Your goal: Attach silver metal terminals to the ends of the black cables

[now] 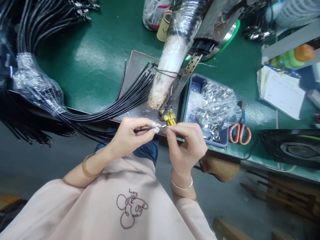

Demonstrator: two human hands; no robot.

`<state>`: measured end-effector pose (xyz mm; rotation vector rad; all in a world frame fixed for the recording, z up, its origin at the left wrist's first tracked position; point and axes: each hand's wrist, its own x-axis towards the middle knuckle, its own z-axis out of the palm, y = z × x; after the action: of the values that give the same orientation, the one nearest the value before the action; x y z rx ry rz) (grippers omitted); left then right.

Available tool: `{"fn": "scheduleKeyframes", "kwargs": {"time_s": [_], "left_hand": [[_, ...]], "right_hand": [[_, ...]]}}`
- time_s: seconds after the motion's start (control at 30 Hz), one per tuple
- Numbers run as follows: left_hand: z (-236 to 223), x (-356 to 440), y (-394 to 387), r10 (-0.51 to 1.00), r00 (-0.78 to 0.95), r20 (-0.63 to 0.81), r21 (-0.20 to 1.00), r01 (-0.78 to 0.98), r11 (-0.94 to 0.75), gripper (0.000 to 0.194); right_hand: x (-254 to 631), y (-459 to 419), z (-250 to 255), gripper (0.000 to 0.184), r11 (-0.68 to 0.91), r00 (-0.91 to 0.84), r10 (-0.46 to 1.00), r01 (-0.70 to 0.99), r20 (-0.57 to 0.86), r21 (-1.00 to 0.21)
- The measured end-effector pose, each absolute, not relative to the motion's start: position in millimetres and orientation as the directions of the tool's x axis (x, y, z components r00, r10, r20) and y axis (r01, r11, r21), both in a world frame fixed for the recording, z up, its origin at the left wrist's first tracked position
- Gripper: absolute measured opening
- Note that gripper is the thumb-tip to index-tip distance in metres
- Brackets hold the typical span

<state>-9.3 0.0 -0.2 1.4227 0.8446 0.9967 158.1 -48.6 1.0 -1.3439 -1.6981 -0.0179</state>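
A thin, smooth black cable (143,129) is pinched in the fingertips of the left hand (131,136), with a small, shiny silvery connector (163,126) at its end, near the front edge of the tabletop (95,60). Beside the connector, the fingertips of the right hand (187,143) are pressed together; whether it is gripped cannot be told. In the blue tray (223,142), small silvery metal pieces are held in a clear plastic bag (220,106), beside whitish translucent bits (194,103).
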Motion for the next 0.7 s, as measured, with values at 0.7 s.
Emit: {"fn": "scheduleKeyframes", "kwargs": {"time_s": [0.7], "left_hand": [[-3, 2, 4, 0.954, 0.286, 0.092, 0.996, -0.025, -0.089, 0.012]], "right_hand": [[153, -46, -14, 0.020, 0.466, 0.006, 0.679, 0.769, 0.734, -0.437]]}}
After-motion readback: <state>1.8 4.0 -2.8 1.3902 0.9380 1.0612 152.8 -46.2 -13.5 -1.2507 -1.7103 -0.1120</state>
